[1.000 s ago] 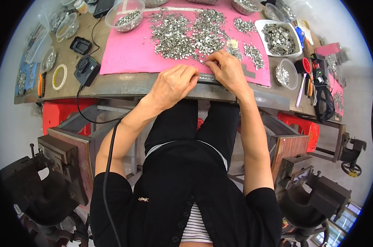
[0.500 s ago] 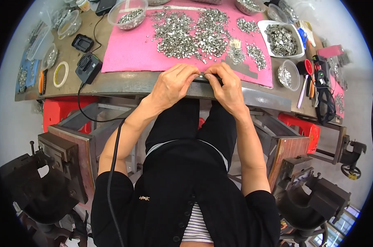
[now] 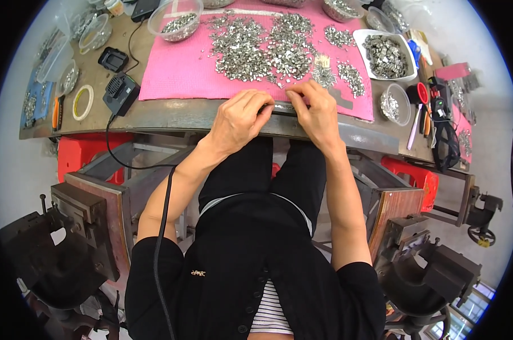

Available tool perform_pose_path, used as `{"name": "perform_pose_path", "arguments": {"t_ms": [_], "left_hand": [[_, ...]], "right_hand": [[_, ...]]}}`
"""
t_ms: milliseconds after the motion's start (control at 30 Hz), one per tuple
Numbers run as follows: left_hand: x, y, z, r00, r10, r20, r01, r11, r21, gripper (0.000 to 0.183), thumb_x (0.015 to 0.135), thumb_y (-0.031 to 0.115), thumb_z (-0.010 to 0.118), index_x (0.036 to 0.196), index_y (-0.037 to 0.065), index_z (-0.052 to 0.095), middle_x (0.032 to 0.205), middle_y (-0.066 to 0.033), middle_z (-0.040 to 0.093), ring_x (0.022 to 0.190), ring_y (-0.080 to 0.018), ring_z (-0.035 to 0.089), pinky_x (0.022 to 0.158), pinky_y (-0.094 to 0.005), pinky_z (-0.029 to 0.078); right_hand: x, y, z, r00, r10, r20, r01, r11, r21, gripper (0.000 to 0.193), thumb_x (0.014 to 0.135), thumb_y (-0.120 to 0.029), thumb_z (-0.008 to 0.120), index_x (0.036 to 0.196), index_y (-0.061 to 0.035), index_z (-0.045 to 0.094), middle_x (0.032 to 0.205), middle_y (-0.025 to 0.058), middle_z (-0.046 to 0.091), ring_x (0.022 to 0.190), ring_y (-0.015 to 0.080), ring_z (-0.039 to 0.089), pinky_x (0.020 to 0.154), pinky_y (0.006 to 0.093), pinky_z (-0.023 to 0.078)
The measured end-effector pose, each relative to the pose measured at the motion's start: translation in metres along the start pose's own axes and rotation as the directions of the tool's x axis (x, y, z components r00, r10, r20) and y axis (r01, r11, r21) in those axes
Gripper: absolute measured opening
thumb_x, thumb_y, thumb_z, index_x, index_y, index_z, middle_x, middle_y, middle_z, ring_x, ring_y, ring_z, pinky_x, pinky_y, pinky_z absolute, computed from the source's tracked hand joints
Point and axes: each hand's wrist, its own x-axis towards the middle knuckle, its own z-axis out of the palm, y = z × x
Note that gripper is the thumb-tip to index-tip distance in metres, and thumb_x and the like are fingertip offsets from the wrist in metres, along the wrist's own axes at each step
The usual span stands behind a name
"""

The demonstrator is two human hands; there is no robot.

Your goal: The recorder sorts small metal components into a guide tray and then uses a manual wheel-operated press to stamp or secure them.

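Note:
My left hand (image 3: 239, 120) and my right hand (image 3: 315, 111) meet at the near edge of a pink mat (image 3: 177, 73) on the workbench. Their fingertips pinch together over a small metal piece (image 3: 279, 102), which the fingers mostly hide. Just beyond the hands a wide heap of small silvery metal parts (image 3: 262, 48) covers the mat. A smaller pile of the same parts (image 3: 352, 76) lies to the right of the heap.
A clear bowl of parts (image 3: 179, 24) stands at the mat's far left, a white tray of parts (image 3: 384, 54) at the right, a small round dish (image 3: 393, 105) nearer. A black charger (image 3: 120, 93) with its cable, a tape roll (image 3: 82, 102) and red stools (image 3: 81, 156) are left.
My right hand drew back from the heap to the mat's near edge and met my left hand; both hands now pinch together there.

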Motion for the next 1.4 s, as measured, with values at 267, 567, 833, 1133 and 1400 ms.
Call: {"name": "perform_pose_path", "arguments": {"t_ms": [267, 567, 833, 1133, 1400], "left_hand": [[0.001, -0.003, -0.003, 0.997, -0.046, 0.066, 0.049, 0.998, -0.045, 0.015, 0.084, 0.002, 0.073, 0.096, 0.002, 0.064, 0.093, -0.0108, 0.068, 0.083, -0.0303, 0.067, 0.074, -0.0391, 0.055], [0.014, -0.013, -0.005, 0.997, -0.077, -0.002, 0.077, 0.996, 0.034, 0.014, 0.087, 0.008, 0.072, 0.100, 0.004, 0.071, 0.094, -0.0093, 0.069, 0.087, -0.0294, 0.064, 0.080, -0.0405, 0.051], [0.042, -0.037, 0.013, 0.988, -0.086, 0.131, 0.049, 0.964, 0.263, 0.018, 0.085, 0.020, 0.076, 0.102, 0.015, 0.073, 0.087, -0.0029, 0.059, 0.092, -0.0228, 0.057, 0.086, -0.0387, 0.039], [0.049, -0.035, 0.010, 0.988, -0.117, 0.097, 0.107, 0.989, 0.104, 0.010, 0.086, 0.014, 0.073, 0.090, 0.009, 0.066, 0.085, -0.0051, 0.066, 0.088, -0.0251, 0.061, 0.089, -0.0398, 0.040], [0.035, -0.028, -0.013, 0.933, -0.309, 0.184, 0.336, 0.932, -0.136, 0.010, 0.089, 0.013, 0.072, 0.091, 0.006, 0.067, 0.082, -0.0061, 0.066, 0.080, -0.0260, 0.060, 0.079, -0.0397, 0.043]], "right_hand": [[0.027, 0.013, 0.009, 0.995, -0.037, 0.094, 0.058, 0.970, -0.237, 0.014, 0.083, -0.016, 0.079, 0.085, -0.0038, 0.072, 0.080, 0.0087, 0.068, 0.073, 0.0279, 0.065, 0.071, 0.0413, 0.046], [0.024, 0.014, 0.001, 0.990, -0.073, 0.118, 0.095, 0.977, -0.191, 0.011, 0.084, -0.016, 0.078, 0.087, -0.0062, 0.074, 0.078, 0.0075, 0.066, 0.074, 0.0271, 0.063, 0.076, 0.0390, 0.043], [0.025, 0.017, -0.005, 0.981, -0.108, 0.163, 0.133, 0.979, -0.153, 0.010, 0.082, -0.009, 0.078, 0.090, -0.0045, 0.075, 0.079, 0.0111, 0.065, 0.070, 0.0284, 0.064, 0.064, 0.0400, 0.049], [0.028, 0.020, -0.005, 0.973, -0.053, 0.226, 0.076, 0.993, -0.093, 0.012, 0.082, -0.006, 0.076, 0.091, 0.0004, 0.071, 0.082, 0.0137, 0.067, 0.070, 0.0271, 0.067, 0.065, 0.0380, 0.053], [-0.003, -0.004, -0.014, 0.995, 0.047, 0.090, -0.063, 0.980, 0.187, 0.008, 0.086, -0.006, 0.071, 0.091, -0.0017, 0.067, 0.083, 0.0115, 0.069, 0.081, 0.0308, 0.067, 0.078, 0.0403, 0.049]]}}
